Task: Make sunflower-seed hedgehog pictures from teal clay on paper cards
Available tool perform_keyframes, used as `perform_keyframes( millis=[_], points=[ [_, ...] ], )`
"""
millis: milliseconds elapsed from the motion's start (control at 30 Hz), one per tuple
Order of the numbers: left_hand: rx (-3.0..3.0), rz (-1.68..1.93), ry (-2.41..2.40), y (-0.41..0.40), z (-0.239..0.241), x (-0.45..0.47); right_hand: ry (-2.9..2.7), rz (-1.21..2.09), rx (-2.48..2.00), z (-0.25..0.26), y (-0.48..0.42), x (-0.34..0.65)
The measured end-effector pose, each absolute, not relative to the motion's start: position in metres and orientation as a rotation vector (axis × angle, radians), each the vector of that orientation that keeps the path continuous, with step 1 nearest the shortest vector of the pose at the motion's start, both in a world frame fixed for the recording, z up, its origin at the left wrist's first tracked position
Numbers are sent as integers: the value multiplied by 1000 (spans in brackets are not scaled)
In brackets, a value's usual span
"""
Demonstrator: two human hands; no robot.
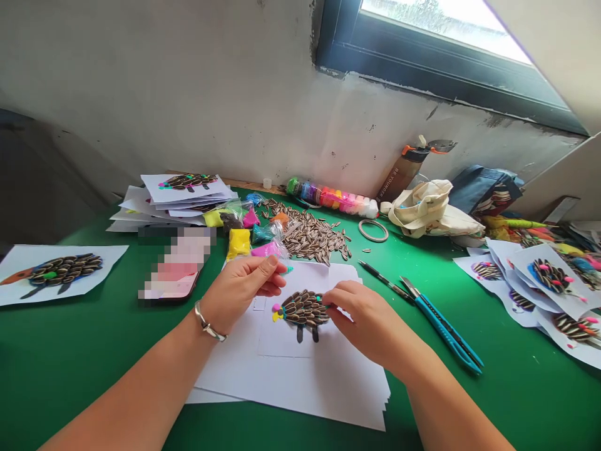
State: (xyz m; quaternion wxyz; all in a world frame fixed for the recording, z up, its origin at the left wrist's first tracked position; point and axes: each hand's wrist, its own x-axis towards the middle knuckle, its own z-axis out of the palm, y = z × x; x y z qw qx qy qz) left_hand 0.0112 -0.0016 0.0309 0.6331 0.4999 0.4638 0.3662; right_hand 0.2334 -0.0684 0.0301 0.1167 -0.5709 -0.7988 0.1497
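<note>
A sunflower-seed bird (305, 309) lies on a white paper sheet (282, 376), with a pink head, a yellow beak, dark legs and small green dots. My left hand (241, 285), wearing a silver bracelet, is raised above the sheet beside the bird's head. A small piece of teal clay (288, 270) shows at its pinched fingertips. At the bird's right end, my right hand (364, 313) has its fingers drawn together close against the seeds and a green dot; whatever they may hold is hidden.
Behind the sheet are clay packets (238, 243) and loose sunflower seeds (314, 235). A blue utility knife (444, 329) and a pen (385, 280) lie to the right. A phone (176, 269) and stacked pictures (181, 194) are on the left, more pictures (549, 282) far right.
</note>
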Motion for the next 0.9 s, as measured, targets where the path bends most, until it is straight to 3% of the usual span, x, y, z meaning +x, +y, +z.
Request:
perform_keyframes(
  millis=[900],
  points=[
    [1167,889,1098,1,32,6,-2449,405,-1618,20,-67,232]
  ],
)
